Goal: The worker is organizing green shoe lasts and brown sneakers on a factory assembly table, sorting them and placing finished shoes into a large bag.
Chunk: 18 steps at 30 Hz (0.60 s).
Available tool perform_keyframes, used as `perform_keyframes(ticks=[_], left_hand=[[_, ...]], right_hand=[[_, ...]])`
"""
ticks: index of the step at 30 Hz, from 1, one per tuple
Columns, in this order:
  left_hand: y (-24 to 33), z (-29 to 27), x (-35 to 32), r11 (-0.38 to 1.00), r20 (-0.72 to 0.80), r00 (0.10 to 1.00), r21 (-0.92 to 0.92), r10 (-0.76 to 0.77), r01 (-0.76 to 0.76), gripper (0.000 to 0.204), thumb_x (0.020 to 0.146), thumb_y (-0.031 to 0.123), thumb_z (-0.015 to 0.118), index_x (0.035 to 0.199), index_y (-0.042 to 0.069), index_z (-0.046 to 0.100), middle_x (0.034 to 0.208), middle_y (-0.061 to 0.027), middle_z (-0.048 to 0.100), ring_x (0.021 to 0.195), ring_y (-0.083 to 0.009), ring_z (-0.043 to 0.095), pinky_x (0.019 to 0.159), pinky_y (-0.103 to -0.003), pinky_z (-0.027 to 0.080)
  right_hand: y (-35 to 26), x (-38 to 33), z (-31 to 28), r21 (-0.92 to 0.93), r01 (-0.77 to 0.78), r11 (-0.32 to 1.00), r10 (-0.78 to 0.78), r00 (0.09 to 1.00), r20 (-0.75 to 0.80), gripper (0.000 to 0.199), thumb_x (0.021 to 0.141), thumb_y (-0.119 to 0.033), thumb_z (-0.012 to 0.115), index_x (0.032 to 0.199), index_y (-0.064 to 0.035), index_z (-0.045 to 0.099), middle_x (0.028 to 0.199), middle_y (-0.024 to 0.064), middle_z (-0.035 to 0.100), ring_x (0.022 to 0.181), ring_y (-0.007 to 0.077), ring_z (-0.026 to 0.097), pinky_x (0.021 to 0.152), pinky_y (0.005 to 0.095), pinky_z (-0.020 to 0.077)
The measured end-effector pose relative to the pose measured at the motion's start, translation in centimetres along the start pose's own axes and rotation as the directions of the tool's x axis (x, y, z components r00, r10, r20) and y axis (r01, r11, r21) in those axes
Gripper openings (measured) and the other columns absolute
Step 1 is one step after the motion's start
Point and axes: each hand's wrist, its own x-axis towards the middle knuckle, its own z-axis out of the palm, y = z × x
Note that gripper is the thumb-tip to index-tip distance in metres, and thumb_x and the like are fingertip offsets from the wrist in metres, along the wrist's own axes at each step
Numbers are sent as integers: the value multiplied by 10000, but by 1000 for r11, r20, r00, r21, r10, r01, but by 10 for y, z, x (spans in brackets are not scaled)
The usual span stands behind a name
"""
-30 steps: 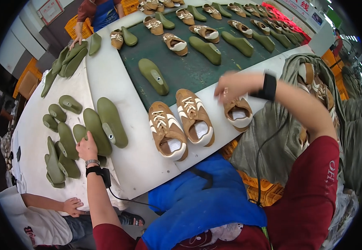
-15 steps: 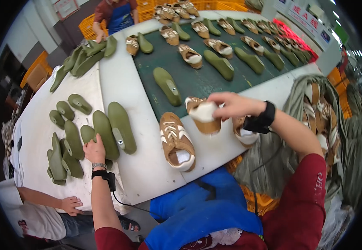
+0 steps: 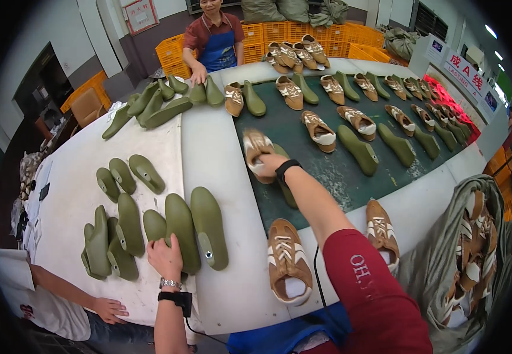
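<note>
My right hand grips the heel of a brown sneaker upper with white stripes, slightly blurred, over the left end of the green belt. Beneath that hand lies an olive-green shoe last, partly covered by hand and forearm. On the cloth-covered table to the left, my left hand is closed on the near end of a green last. Right beside it lie a longer last and another with a metal-ringed hole. A second sneaker upper rests on the white table edge, between my arms.
More lasts lie on the left. Uppers and lasts stand in rows along the belt. Another upper sits right of my arm, near a sack of uppers. A co-worker handles lasts opposite; another person's hand rests lower left.
My right hand has carried the sneaker upper forward and left, from the near table edge to over the belt. My left hand stays at the same last. The view has shifted.
</note>
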Motion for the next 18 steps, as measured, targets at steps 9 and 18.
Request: perform_keyframes(ticks=[9,18], left_hand=[[-3,2,-1,1000,-22,999,4,23,-23,404,834,363,519,896,-17,643,951,-140,634,1075,-319,472,873,-439,383],[-5,10,-1,999,-14,1000,45,10,-10,458,839,438,479,910,24,660,995,-169,616,1079,-309,481,864,-438,403]], right_hand=[[-10,7,27,155,-56,986,96,959,-265,412,742,28,499,1135,-92,537,1113,198,512,964,371,548,845,409,445],[-4,-128,-142,-245,65,967,-25,986,166,441,693,-59,517,1125,-97,596,1100,158,599,1032,308,562,879,376,447]])
